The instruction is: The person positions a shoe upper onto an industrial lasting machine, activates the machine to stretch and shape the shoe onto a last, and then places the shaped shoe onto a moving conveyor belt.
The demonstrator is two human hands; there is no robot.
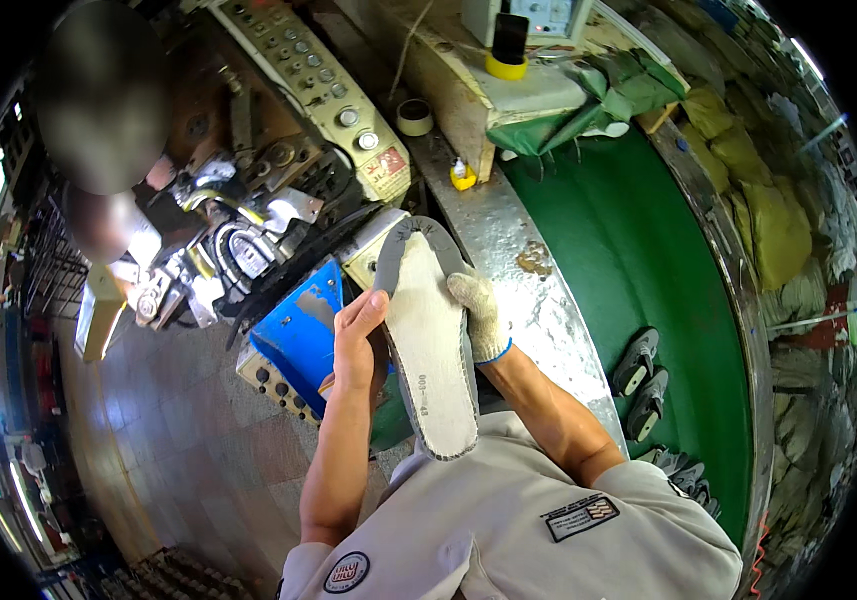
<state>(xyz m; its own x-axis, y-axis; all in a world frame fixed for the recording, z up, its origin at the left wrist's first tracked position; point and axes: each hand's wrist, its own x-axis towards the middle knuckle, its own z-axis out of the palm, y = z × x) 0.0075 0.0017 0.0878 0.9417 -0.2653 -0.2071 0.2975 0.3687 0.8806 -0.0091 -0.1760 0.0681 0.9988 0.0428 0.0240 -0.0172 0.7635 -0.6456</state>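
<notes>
A grey shoe upper (434,345), stretched over a form I cannot see, is held in front of my chest with its underside up. A long whitish insole board covers most of that underside, and pleated grey material is folded around the toe, which points away from me. My bare left hand (356,340) grips its left side, the thumb along the edge. On the opposite side, nearer the toe, my right hand (481,312) holds it in a cream knitted glove with a blue cuff. The fingers of both hands are partly hidden behind the upper.
Beyond my left hand stands a machine with metal clamps (246,250), a button panel (333,85) and a blue cover (298,318). A metal ledge (548,300) borders a green surface (588,235) on the right, where grey shoes (638,375) lie. A yellow-based bottle (462,178) stands ahead.
</notes>
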